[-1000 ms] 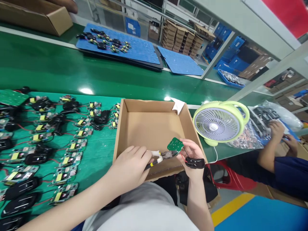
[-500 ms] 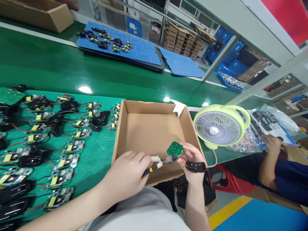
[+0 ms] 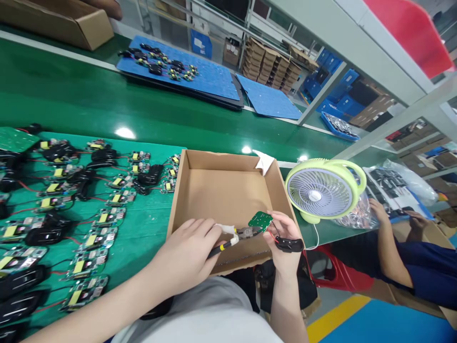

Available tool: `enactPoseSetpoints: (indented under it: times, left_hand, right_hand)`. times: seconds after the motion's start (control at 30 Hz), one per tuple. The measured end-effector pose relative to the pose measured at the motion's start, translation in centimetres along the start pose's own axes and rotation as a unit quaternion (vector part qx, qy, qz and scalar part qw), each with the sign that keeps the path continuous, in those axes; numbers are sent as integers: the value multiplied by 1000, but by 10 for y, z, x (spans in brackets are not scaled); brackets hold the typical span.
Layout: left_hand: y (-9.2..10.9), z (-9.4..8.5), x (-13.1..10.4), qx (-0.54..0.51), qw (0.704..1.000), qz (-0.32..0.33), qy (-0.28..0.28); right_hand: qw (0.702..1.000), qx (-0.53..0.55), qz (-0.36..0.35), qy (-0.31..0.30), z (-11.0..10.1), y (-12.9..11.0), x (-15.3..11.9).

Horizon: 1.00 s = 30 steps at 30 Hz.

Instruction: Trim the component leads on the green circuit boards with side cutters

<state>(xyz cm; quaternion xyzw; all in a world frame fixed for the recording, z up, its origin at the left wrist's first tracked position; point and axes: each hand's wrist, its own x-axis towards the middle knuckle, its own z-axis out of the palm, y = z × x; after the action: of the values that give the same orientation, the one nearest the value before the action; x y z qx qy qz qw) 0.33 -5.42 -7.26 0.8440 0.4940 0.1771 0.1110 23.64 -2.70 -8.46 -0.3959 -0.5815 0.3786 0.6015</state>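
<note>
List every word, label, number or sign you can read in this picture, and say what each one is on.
None can be read.
The green circuit board in the right hand: markings too small.
The fan: its hub badge is blurred.
The stacked cartons and blue bins behind: any print is too small.

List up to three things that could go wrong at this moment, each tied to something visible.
1. The cutters in the left hand work right at the edge of the board pinched by the right hand; a slip could nick the fingers.
2. The red wire to the black part hangs near the cutters and might get snipped.
3. Offcuts may miss the box.
</note>
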Motion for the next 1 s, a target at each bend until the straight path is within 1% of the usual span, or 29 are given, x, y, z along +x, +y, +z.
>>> enactPoseSetpoints:
  times: [0.13, 0.27, 0.43, 0.6, 0.77, 0.9, 1.0]
  left_hand:
    - [1, -1, 1, 17, 1000, 7, -2]
    - [2, -2, 2, 35, 999, 15, 7]
    - [2, 2, 1, 39, 998, 40, 36]
    - [-1, 10, -3, 24, 997, 35, 70]
    - [0, 12, -3, 10, 996, 37, 76]
    - [0, 12, -2, 28, 996, 34, 84]
    - [0, 11, -2, 39, 996, 24, 70]
  right_hand:
    - [1000, 4, -4, -16, -1, 0, -1]
    - [1000, -1, -2, -15, -2, 1, 0]
    - [1000, 17, -4, -23, -1, 1, 1]
    - [999, 28, -2, -30, -1, -1, 0]
    - [1000, 18, 1, -21, -1, -1, 0]
    - [1000, -4, 2, -15, -1, 2, 0]
    - [1000, -10, 5, -11, -1, 3, -1]
